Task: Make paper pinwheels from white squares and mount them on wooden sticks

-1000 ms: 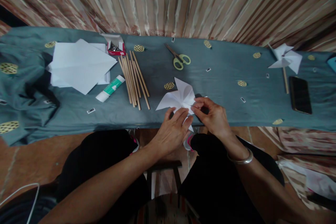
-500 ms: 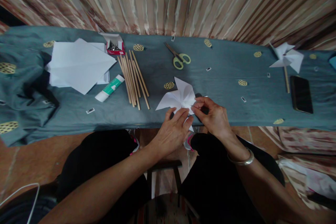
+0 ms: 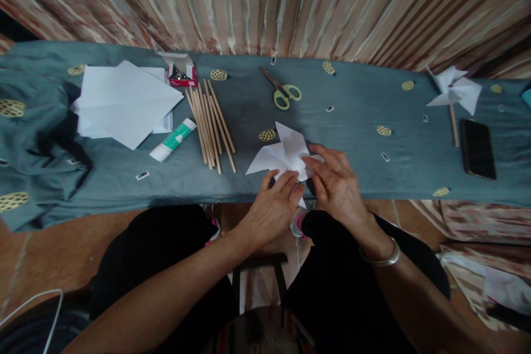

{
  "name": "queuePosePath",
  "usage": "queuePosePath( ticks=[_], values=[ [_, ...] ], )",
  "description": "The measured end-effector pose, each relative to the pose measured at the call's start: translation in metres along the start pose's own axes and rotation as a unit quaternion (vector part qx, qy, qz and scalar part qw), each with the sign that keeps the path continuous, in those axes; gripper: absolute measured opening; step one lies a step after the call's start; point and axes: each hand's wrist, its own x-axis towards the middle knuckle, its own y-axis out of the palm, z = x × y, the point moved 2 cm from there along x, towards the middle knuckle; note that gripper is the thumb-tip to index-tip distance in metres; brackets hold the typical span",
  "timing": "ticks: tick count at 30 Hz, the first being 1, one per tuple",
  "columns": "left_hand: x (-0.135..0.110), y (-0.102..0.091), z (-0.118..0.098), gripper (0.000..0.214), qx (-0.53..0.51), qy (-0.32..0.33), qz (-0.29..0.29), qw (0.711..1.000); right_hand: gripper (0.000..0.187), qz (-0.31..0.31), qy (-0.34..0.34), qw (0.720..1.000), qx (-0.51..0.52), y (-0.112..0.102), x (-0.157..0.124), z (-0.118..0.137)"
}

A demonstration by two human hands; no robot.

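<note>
A white paper pinwheel lies near the front edge of the cloth, its folded blades standing up around the centre. My left hand grips its front part, fingertips pressed close to the middle. On the right, my right hand has its fingers apart, with the index fingertip touching the paper beside the centre. Part of the pinwheel is hidden beneath both hands. Left of it lie several thin wooden sticks, and behind it rests a pair of scissors with pale green handles.
A stack of white paper, a red-and-white box of small metal pieces and a green-and-white glue tube are on the left. To the right are a pinwheel on a stick and a black phone. A pleated curtain hangs behind.
My right hand's fingers have spread from a pinch at the pinwheel's centre, the hand shifting slightly up. More of the right blade shows. My left hand stays in place.
</note>
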Motion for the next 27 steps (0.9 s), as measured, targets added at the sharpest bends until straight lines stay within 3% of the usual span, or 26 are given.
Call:
queuePosePath(
  ticks=[4, 11, 22, 27],
  values=[
    [-0.0003, 0.0016, -0.0002, 0.032, 0.006, -0.005, 0.006, 1.0, 0.04, 0.038, -0.059, 0.998, -0.008, 0.0071, -0.0012, -0.0002],
    [-0.0006, -0.001, -0.0016, 0.032, 0.013, -0.007, 0.005, 1.0, 0.035, 0.048, -0.06, 0.996, -0.047, 0.0092, -0.0002, -0.0006],
    [-0.0008, -0.0002, -0.0019, 0.031, 0.011, -0.004, 0.001, 1.0, 0.03, -0.03, -0.031, 0.999, -0.001, 0.002, -0.0044, -0.0028],
    [-0.0009, -0.0002, -0.0024, 0.032, 0.01, -0.005, -0.004, 1.0, 0.036, 0.022, -0.06, 0.998, -0.009, 0.0045, -0.0057, 0.0002]
  ],
)
